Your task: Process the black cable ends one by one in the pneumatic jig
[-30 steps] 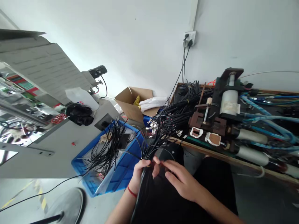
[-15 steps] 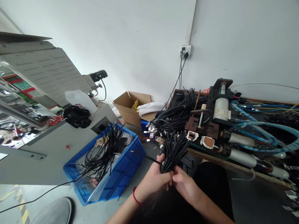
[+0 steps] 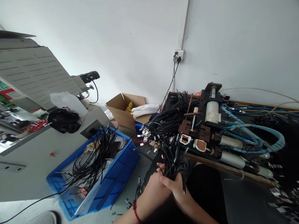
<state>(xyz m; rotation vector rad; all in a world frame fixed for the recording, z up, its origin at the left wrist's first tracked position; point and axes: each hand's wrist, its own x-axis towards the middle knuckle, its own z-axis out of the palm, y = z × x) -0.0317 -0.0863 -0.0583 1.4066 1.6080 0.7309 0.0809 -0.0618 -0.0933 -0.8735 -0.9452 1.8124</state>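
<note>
A bundle of black cables (image 3: 170, 157) stands in front of my lap, its cut ends fanned out upward. My left hand (image 3: 157, 186), with a red cord on the wrist, is wrapped round the bundle's lower part. My right hand (image 3: 177, 186) grips the same bundle from the right, its thumb lying over my left hand. One cable end hangs down past the right hand. More of the cable (image 3: 139, 186) shows below the left forearm, with metal connectors near the floor.
A pneumatic machine (image 3: 212, 121) stands on the wooden-edged bench, beside more black cables (image 3: 168, 119) with metal plugs. To the left, a blue crate (image 3: 116, 186) holds loose cables. Behind it are a cardboard box (image 3: 119, 110) and a large grey machine (image 3: 28, 168).
Both hands have closed more tightly round the bundle and moved slightly down, the right thumb now crossing the left hand. Connector ends have come into sight below the left forearm. The view has shifted right.
</note>
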